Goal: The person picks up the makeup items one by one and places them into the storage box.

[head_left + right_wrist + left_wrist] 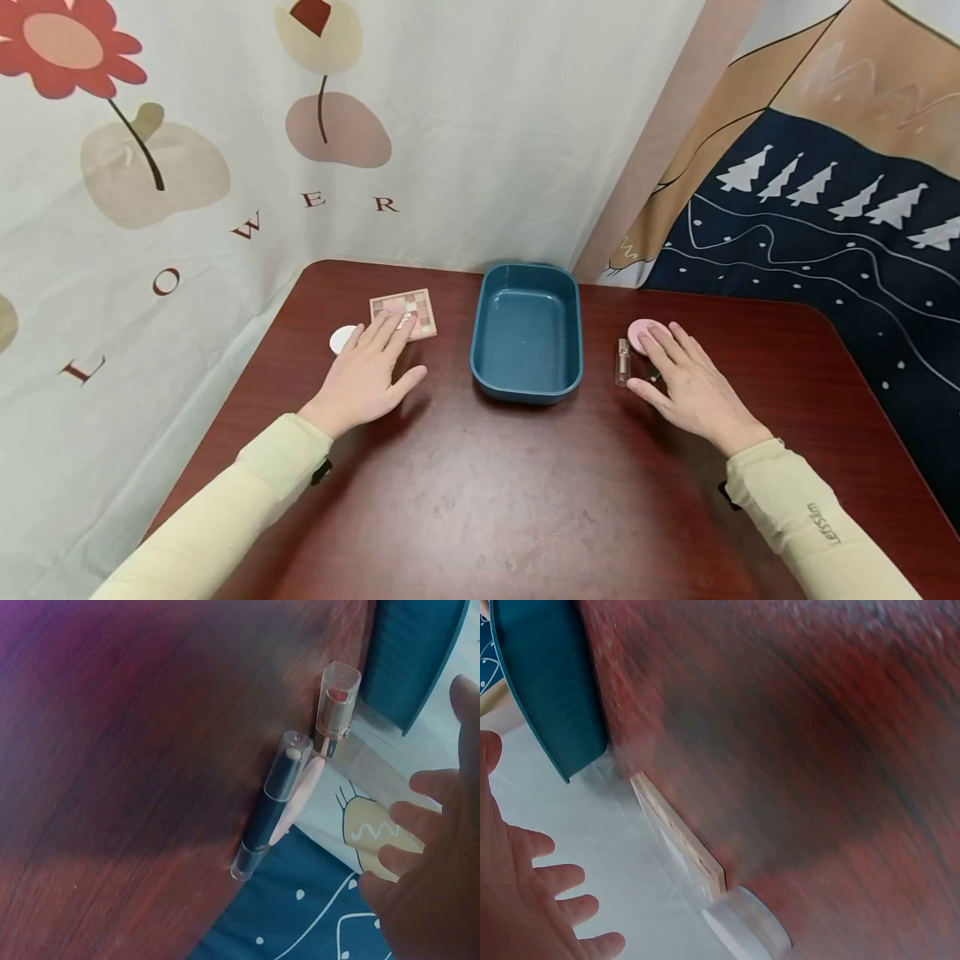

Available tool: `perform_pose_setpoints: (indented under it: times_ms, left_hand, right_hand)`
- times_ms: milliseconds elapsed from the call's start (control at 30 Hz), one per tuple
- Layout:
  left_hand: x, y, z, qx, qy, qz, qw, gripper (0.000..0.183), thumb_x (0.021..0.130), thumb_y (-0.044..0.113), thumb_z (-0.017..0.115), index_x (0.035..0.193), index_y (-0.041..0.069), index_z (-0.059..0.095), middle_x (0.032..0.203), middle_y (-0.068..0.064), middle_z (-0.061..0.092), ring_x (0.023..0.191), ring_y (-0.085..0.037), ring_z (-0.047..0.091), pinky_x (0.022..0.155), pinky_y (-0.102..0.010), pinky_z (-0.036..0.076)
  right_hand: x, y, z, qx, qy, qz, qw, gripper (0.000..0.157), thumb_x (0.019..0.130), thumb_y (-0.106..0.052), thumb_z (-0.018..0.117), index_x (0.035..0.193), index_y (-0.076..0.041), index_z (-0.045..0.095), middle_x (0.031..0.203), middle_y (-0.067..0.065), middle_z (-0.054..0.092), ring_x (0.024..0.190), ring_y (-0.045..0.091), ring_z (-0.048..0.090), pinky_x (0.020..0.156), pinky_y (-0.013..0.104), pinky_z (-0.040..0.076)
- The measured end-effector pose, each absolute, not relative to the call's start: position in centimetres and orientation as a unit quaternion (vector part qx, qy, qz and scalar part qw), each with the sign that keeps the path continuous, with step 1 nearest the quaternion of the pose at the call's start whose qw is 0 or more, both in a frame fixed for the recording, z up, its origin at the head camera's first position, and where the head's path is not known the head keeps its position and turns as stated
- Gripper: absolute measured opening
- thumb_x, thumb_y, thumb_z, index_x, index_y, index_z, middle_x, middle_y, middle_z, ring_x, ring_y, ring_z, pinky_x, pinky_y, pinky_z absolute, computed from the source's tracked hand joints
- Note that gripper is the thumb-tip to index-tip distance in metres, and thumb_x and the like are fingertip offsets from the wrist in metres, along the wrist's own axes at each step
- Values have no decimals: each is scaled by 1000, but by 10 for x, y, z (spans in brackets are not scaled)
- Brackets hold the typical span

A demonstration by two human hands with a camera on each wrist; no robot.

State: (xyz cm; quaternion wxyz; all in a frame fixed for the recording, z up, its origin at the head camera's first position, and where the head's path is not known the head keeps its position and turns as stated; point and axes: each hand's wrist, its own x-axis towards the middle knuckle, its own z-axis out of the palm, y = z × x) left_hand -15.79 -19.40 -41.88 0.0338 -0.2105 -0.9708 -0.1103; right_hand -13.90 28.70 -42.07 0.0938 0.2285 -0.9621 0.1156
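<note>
My left hand (365,382) hovers with spread, straight fingers and holds nothing. Beneath its fingertips lies an eyeshadow palette (424,310) with a clear lid, partly covered by the hand in the head view. A small white round container (750,926) sits beside the palette. On the other side, my right hand (693,390) is likewise outstretched above the table, its grasp empty. Around it lie a round pink compact (642,332), a lipstick (623,364) in a clear cap, and a dark stick (265,817) with clear ends, mostly hidden by the hand in the head view.
A blue plastic bin (527,390) stands between the two hands toward the back of the dark red wooden table (487,500). Behind the table hang a white flower-print curtain (465,167) and a navy cloth (810,242) with white trees.
</note>
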Motion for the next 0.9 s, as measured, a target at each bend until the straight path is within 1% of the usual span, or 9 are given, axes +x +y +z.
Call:
perform_pose_setpoints:
  times_ms: [133, 233, 400, 533, 633, 800, 900]
  left_hand:
    - [-158, -188, -419, -218, -968, -116, 34, 79, 102, 51, 50, 160, 1, 31, 166, -20, 30, 154, -41, 25, 123, -59, 18]
    - [-158, -183, -419, -223, -966, -124, 37, 79, 102, 50, 51, 160, 1, 32, 165, -20, 32, 153, -42, 28, 122, -58, 20]
    - [-159, -173, -419, -233, -961, -140, 46, 77, 102, 49, 52, 159, 0, 34, 162, -20, 37, 151, -40, 32, 119, -59, 27]
    - [-160, -166, -420, -239, -957, -157, 52, 77, 102, 48, 52, 158, 0, 34, 161, -20, 39, 151, -38, 33, 119, -59, 28]
    - [-160, -160, -420, -242, -955, -166, 51, 76, 102, 48, 51, 158, 0, 34, 161, -20, 39, 151, -38, 33, 119, -59, 28]
    - [-160, -152, -419, -241, -952, -179, 50, 75, 103, 47, 51, 158, 0, 35, 160, -19, 40, 150, -40, 34, 119, -60, 28]
    - [-159, -147, -418, -241, -951, -189, 47, 75, 102, 48, 52, 158, 1, 35, 160, -19, 41, 149, -40, 37, 119, -59, 29]
  right_hand:
    - [-140, 283, -422, 227, -961, 118, 102, 71, 93, -33, 72, 148, 6, 49, 151, 30, 47, 142, 50, 38, 119, 56, 27]
    - [-142, 281, -423, 231, -959, 118, 111, 69, 92, -32, 74, 145, 6, 51, 144, 30, 52, 136, 48, 46, 112, 62, 34]
    - [-144, 279, -424, 231, -958, 123, 117, 67, 92, -32, 75, 143, 6, 54, 137, 29, 56, 124, 48, 53, 107, 63, 40]
    - [-145, 277, -423, 218, -962, 124, 108, 66, 93, -33, 74, 143, 5, 54, 133, 29, 57, 117, 48, 54, 104, 61, 42]
    - [-145, 275, -422, 205, -967, 122, 94, 64, 95, -34, 72, 143, 4, 54, 132, 29, 56, 114, 46, 53, 102, 60, 44]
    - [-147, 272, -423, 190, -971, 124, 72, 56, 97, -34, 68, 137, 4, 57, 129, 29, 55, 112, 45, 52, 96, 60, 49]
    - [-148, 270, -424, 187, -972, 128, 68, 50, 98, -32, 68, 131, 5, 59, 126, 29, 56, 112, 44, 53, 95, 61, 50]
